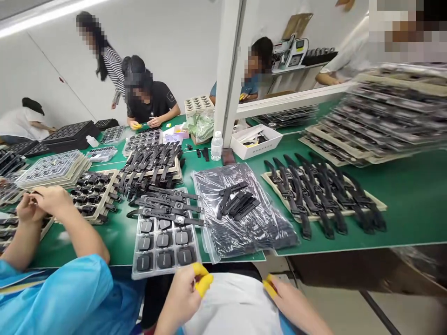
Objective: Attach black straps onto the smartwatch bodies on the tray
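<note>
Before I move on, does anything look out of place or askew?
Two things: the clear tray appears to poke past the front edge of the green table, and loose black straps lie jumbled on the plastic bag, unlike the rowed straps at right.

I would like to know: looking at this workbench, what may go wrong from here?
1. The clear tray juts past the front edge of the green table near the left hand; a bump might tip it or shake its square black pieces loose.
2. Strapped watches lie across this tray with their ends overhanging its sides, so a sleeve could catch them.
3. The loose black straps rest on glossy plastic wrap and might slide.
</note>
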Demonstrator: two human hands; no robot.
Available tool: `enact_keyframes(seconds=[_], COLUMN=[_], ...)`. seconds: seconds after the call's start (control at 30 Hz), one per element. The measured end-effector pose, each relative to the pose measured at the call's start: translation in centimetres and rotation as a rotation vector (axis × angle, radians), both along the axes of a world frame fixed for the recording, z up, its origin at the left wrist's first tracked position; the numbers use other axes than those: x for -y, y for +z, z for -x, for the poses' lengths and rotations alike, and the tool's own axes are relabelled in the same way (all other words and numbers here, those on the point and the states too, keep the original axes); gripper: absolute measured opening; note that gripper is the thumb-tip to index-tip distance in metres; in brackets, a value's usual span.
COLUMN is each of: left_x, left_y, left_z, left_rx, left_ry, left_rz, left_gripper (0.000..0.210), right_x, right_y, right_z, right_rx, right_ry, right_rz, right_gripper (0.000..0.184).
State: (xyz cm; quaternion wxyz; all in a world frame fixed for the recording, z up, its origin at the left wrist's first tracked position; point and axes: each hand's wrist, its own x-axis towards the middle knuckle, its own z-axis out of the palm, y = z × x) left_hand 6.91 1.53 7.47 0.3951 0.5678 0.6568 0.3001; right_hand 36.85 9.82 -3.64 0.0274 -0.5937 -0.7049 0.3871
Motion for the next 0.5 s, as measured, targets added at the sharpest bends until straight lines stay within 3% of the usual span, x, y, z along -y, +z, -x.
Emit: enact_keyframes(seconds=[0.2, 0.33, 0.5], left_x=[0.1, 0.1, 0.2], left_y=[-1.9, -3.2, -4.2], left_z=[-2.9, -1.4, 0.4], left_rx=[0.142, 0.245, 0.47], left_ry=[-0.118, -0.165, -0.184], left_rz=[0.279, 0.346, 0.396], left_gripper=[0.02, 0.021, 0.029], right_x=[4.7, 4.7, 2.8], right_y=[7.4, 8.8, 9.4], right_z=[4.9, 8.4, 9.4], right_rx=[-0.507, -0.616, -0.69], right_ry=[0.133, 0.214, 0.287], right_rz=[0.067, 0.074, 0.194], right_gripper=[0.036, 0.045, 0.042])
